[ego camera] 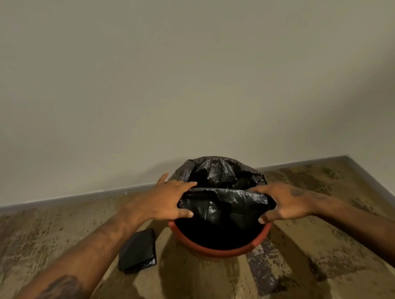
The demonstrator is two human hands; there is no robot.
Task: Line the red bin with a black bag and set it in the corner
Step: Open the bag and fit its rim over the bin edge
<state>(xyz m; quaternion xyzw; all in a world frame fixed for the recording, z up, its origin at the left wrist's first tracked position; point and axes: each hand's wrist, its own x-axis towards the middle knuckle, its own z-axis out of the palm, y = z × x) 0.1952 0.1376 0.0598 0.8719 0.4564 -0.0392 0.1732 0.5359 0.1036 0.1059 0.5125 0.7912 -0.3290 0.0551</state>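
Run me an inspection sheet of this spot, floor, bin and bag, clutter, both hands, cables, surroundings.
Surface: worn brown patterned floor.
Job's things: red bin on the floor near the wall; black bag over the far rim, near rim bare.
Clutter: folded black bags on the floor left of the bin.
Grippers: left hand and right hand each grip the bag's near edge.
Cables: nothing seen.
Surroundings: plain wall, grey baseboard, room corner at right.
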